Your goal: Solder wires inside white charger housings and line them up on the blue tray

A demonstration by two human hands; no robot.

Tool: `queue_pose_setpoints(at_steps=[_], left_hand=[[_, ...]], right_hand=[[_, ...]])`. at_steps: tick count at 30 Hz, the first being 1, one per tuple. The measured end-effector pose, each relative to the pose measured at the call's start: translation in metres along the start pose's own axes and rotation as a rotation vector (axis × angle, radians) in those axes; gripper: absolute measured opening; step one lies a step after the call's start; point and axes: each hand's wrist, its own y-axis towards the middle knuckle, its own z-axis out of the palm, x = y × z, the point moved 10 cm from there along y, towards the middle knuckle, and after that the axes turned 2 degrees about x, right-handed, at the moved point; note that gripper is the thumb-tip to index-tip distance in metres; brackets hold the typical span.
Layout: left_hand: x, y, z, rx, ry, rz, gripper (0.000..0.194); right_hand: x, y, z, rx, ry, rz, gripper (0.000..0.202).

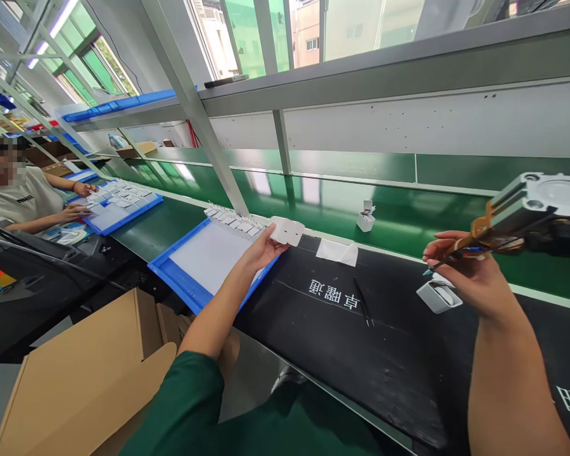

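Note:
My left hand pinches a flat white plastic cover with small holes, held over the right edge of a blue tray. Along that tray's far end stand several similar white pieces. On the right, the fingers of my right hand are curled in beside the orange part of a metal device. A small teal tip shows near them; what they grip is partly hidden. Just below is an open white plastic housing with parts inside. Black tweezers lie on the black mat.
Another white housing stands on the green conveyor belt. A white paper sheet lies at the mat's far edge. At left a co-worker handles white pieces in another blue tray. A cardboard box stands lower left.

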Motion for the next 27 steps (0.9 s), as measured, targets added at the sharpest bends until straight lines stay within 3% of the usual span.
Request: queue_pose_setpoints(at_steps=[4, 8, 11, 19, 24, 27], left_hand=[[-0.015, 0.002, -0.023, -0.072, 0.194, 0.070, 0.046], [-0.027, 0.006, -0.058, -0.316, 0.662, 0.152, 0.056], [-0.029, 0.006, -0.069, -0.465, 1.051, 0.203, 0.065], [-0.022, 0.014, -0.049, -0.578, 1.646, 0.384, 0.062], [-0.034, 0.012, -0.047, -0.687, 1.744, 0.456, 0.067], [-0.041, 0.017, -0.021, -0.633, 1.726, 0.579, 0.063]], right_hand=[[-0.004, 0.000, -0.001, 0.000, 0.000, -0.001, 0.039], [-0.006, 0.000, -0.001, 0.011, -0.024, 0.003, 0.041], [-0.004, 0.001, -0.001, 0.017, -0.025, 0.002, 0.040], [0.002, 0.000, 0.001, 0.009, -0.016, -0.039, 0.035], [0.003, 0.000, 0.004, 0.032, -0.047, -0.057, 0.025], [0.003, 0.000, 0.004, 0.034, -0.055, -0.059, 0.027]])
